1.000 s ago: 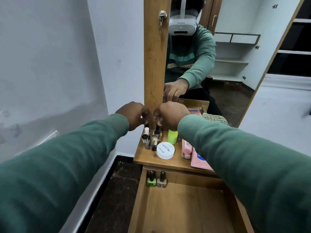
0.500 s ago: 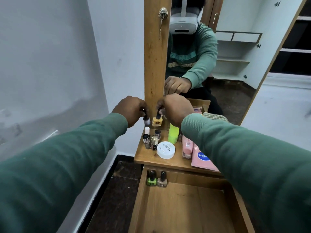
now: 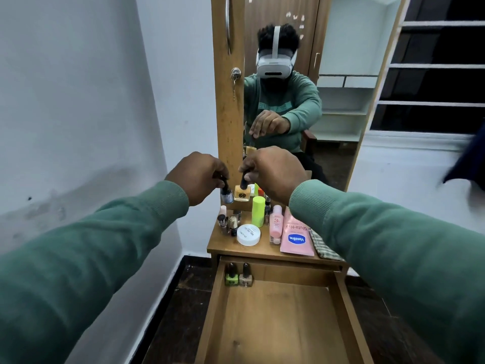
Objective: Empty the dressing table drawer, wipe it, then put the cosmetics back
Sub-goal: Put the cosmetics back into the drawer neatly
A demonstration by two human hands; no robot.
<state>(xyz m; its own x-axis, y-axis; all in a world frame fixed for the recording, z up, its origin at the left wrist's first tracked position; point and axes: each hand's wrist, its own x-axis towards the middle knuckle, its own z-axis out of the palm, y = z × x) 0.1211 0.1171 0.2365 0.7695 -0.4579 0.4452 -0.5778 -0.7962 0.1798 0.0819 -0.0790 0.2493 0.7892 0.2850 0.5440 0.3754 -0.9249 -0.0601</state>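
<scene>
Nearest me, at the bottom centre of the frame, the drawer [image 3: 275,324] stood pulled out. Its wooden floor was bare but for two nail polishes, a green bottle [image 3: 230,278] and a beige bottle [image 3: 246,277], upright and side by side in its far left corner. Just beyond, on the tabletop [image 3: 225,248] in mid-frame, stood the rest of the cosmetics: a white jar [image 3: 248,234], a pink bottle [image 3: 276,224], a pink Vaseline tube [image 3: 297,237] lying flat, and an upright lime-green tube [image 3: 258,211]. Above the back of that crowd both hands were busy! My left hand [image 3: 199,177] pinched the dark cap of a blue polish bottle [image 3: 227,194], and my right hand [image 3: 273,174] pinched the black cap of a yellow polish bottle [image 3: 242,193]. The two bottles hung just beside each other, clear of the wood. Little glass things, I judged: light, stiff, slick, and quick to chip if knocked together or dropped. The cap made a fair handle only if it was screwed tight, and a grip round the body would be surer for setting them down. Farthest off, at upper centre, the mirror [image 3: 288,35] reflected one hand with its bottle.
</scene>
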